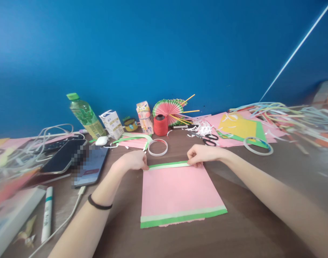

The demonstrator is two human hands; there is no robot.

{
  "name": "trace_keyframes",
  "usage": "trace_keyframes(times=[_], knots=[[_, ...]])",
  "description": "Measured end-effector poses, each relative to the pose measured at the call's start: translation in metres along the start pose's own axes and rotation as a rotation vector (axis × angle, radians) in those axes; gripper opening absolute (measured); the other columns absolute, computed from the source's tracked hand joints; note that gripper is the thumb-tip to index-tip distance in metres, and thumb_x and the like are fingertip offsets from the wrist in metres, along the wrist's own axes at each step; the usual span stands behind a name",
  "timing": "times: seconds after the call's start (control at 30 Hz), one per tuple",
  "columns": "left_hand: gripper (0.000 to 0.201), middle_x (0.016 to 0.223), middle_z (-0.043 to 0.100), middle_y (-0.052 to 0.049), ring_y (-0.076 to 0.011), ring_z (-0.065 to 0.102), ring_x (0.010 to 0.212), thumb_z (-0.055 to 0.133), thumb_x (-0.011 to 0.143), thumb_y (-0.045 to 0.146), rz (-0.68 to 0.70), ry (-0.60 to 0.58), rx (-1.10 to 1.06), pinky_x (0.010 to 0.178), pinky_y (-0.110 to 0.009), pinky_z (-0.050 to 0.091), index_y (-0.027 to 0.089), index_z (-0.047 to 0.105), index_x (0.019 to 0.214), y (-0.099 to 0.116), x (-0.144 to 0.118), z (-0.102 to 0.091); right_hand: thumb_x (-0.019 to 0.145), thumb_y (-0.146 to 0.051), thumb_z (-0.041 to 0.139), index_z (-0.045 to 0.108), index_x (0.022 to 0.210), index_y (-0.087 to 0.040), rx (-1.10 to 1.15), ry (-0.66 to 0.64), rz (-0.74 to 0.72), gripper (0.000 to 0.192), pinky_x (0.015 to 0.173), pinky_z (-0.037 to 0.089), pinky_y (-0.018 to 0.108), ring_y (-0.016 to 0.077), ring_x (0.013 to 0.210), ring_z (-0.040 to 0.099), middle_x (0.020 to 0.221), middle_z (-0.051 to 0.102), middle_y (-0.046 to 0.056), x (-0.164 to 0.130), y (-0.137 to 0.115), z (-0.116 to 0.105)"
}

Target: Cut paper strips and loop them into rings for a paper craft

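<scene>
A pink sheet of paper (pixel 177 190) lies flat on the brown table in front of me. Along its near edge runs a pale and bright green band, and a torn pink edge peeks out beneath. A narrow green strip (pixel 168 165) crosses the far edge. My left hand (pixel 135 160) pinches the far left corner, fingers closed on the paper. At the far right corner, my right hand (pixel 200 154) is closed on the same edge, fingers curled. Just beyond the sheet lies a roll of tape (pixel 158 147).
At the back stand a green bottle (pixel 87 116), a white box (pixel 112 124), a red thread spool (pixel 160 126) and a pleated paper fan (pixel 168 107). Scissors (pixel 210 139) and another tape roll (pixel 257 146) lie right. Phones (pixel 92 165), cables and a marker (pixel 47 215) occupy the left.
</scene>
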State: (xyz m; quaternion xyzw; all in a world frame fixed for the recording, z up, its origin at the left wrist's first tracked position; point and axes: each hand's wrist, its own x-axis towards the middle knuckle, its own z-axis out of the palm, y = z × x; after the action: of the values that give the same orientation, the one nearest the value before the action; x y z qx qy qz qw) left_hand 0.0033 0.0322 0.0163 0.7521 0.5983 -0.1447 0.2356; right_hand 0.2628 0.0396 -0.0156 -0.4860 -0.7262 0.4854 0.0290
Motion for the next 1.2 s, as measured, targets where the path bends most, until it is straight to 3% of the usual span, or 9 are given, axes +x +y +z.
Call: trace_keyframes(times=[1.2], knots=[[0.019, 0.059, 0.056, 0.000, -0.0139, 0.049, 0.057, 0.055, 0.057, 0.035, -0.048, 0.013, 0.047, 0.049, -0.023, 0.032, 0.016, 0.058, 0.062, 0.0023, -0.0034, -0.0019, 0.060, -0.025, 0.054, 0.049, 0.052, -0.015, -0.069, 0.028, -0.009, 0.013, 0.045, 0.042, 0.018, 0.0093, 0.045, 0.053, 0.051, 0.058, 0.000, -0.0013, 0.0009, 0.0002]])
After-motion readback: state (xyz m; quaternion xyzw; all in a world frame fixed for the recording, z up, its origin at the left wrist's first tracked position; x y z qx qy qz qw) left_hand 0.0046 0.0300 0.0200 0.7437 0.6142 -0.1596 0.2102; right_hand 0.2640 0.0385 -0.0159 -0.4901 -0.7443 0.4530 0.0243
